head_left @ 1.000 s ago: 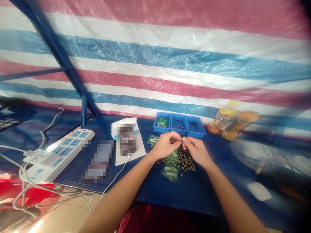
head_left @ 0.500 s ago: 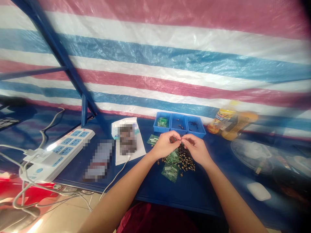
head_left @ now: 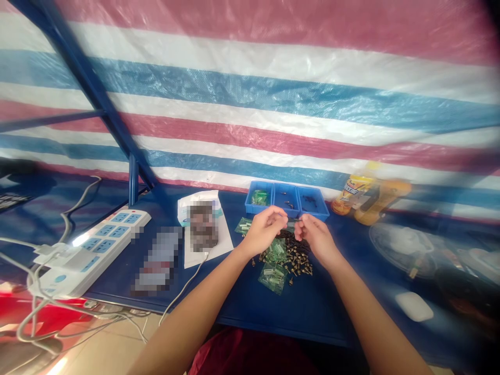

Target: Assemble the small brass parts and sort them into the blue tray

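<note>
Both hands hover over a pile of small dark and brass parts [head_left: 296, 258] on the blue table [head_left: 312, 307]. My left hand [head_left: 264, 229] is curled, its fingertips pinched on something too small to name. My right hand [head_left: 314, 237] is also pinched, a short gap to the right of the left hand. Small clear bags with green parts [head_left: 274, 273] lie beside the pile. Behind the hands stands a row of three blue bins [head_left: 287, 199].
A white power strip [head_left: 89, 249] with cables sits at the left. A white packet [head_left: 203, 226] and a blurred flat item [head_left: 159, 262] lie left of the hands. An orange bottle [head_left: 367, 197] lies at the back right; a white oval object [head_left: 414, 306] rests near the right front.
The hands met fingertip to fingertip before; now they have drawn slightly apart and risen a little. The view shifted slightly.
</note>
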A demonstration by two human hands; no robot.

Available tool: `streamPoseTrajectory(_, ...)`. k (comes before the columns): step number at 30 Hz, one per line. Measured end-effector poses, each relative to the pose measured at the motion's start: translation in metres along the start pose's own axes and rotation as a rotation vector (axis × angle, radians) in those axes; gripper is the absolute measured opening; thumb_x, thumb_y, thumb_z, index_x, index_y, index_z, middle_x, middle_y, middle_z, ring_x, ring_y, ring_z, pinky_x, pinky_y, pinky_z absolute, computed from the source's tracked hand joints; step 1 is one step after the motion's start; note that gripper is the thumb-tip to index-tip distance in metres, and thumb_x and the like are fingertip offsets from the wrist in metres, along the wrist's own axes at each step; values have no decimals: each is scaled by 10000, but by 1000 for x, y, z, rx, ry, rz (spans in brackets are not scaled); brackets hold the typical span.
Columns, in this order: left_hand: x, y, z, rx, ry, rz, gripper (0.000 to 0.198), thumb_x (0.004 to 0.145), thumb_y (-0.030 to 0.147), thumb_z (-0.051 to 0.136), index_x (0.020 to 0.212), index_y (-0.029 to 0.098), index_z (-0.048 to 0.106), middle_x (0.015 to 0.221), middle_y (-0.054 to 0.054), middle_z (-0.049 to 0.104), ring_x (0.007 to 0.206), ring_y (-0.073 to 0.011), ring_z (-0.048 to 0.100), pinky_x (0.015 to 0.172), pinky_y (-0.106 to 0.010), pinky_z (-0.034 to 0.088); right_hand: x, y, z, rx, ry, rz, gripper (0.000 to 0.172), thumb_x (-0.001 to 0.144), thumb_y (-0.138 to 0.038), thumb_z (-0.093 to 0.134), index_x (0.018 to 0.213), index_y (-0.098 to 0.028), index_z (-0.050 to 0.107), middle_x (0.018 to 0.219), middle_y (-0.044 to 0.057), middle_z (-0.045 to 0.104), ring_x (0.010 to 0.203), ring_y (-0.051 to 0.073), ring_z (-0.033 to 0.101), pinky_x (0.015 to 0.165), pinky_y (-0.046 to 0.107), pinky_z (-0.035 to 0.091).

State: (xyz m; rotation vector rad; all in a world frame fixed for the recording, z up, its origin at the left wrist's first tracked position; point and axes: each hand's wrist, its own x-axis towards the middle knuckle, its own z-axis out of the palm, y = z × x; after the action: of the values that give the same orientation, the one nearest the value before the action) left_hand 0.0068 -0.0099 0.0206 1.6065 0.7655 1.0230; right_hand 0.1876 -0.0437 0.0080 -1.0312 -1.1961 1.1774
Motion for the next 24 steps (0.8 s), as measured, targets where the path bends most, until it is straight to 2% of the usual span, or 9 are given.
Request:
streamPoseTrajectory(4, 1, 1, -1, 3, 48, -27, 230, 919, 405, 558, 948, 179, 593, 786, -13, 625, 682, -112, 559, 612, -216, 440, 1, -8, -6, 323, 8, 133, 500, 885, -572, 588, 623, -235, 328, 559, -50, 281, 554, 153, 429, 581, 303, 420)
streamPoseTrajectory(7, 2, -1, -1, 32, 69, -24, 244, 918, 415, 554, 907, 175, 600, 790, -16, 628, 686, -114, 558, 616, -217, 437, 2, -11, -11, 429, -2, 170, 512, 887, -540, 590, 617, -230, 284, 554, -59, 220, 546, 148, 402, 578, 290, 411)
streamPoseTrajectory(10, 2, -3, -1, 53, 77, -22, 245, 912, 415, 557, 894, 175, 602, 779, -11, 624, 673, -113, 552, 612, -217, 435, 4, -9, -13, 439, 15, 194, 408, 867, -502, 612, 681, -232, 369, 576, -61, 285, 537, 137, 406, 567, 278, 396)
streamPoseTrajectory(12, 2, -3, -2, 57, 85, -22, 242, 910, 411, 557, 881, 174, 600, 771, -7, 623, 663, -111, 547, 611, -217, 434, 5, -5, -13, 354, 49, 199, 344, 850, -485, 627, 734, -234, 422, 591, -59, 357, 530, 130, 423, 547, 269, 374)
streamPoseTrajectory(15, 3, -5, -2, 68, 112, -17, 236, 907, 401, 556, 866, 172, 600, 762, -4, 626, 654, -111, 549, 622, -223, 439, 6, 2, -13, 143, 74, 236, 349, 832, -464, 658, 709, -217, 445, 554, -57, 390, 502, 120, 431, 509, 254, 327)
streamPoseTrajectory(17, 3, -6, -3, 73, 131, -17, 233, 905, 398, 554, 862, 174, 601, 758, -3, 628, 655, -115, 556, 626, -227, 442, 7, 5, -13, 87, 93, 255, 364, 827, -475, 671, 704, -211, 452, 521, -65, 372, 477, 111, 413, 491, 247, 305)
streamPoseTrajectory(20, 4, -7, -4, 83, 144, -17, 227, 905, 395, 550, 859, 180, 606, 755, 0, 631, 654, -117, 561, 628, -230, 441, 6, 7, -13, 181, 197, 213, 360, 819, -521, 686, 956, -250, 493, 580, -71, 468, 479, 112, 427, 487, 232, 311)
streamPoseTrajectory(22, 4, -6, -4, 90, 145, -20, 225, 906, 395, 548, 859, 183, 608, 754, 1, 633, 646, -117, 561, 627, -233, 441, 7, 7, -13, 219, 274, 182, 508, 797, -524, 716, 1154, -321, 417, 654, -78, 537, 473, 103, 416, 481, 219, 302)
streamPoseTrajectory(24, 4, -6, -5, 96, 141, -23, 224, 908, 394, 541, 864, 185, 609, 758, 0, 636, 642, -119, 563, 627, -236, 444, 8, 9, -15, 177, 331, 165, 588, 778, -499, 735, 1218, -351, 374, 658, -89, 535, 451, 91, 367, 464, 207, 259)
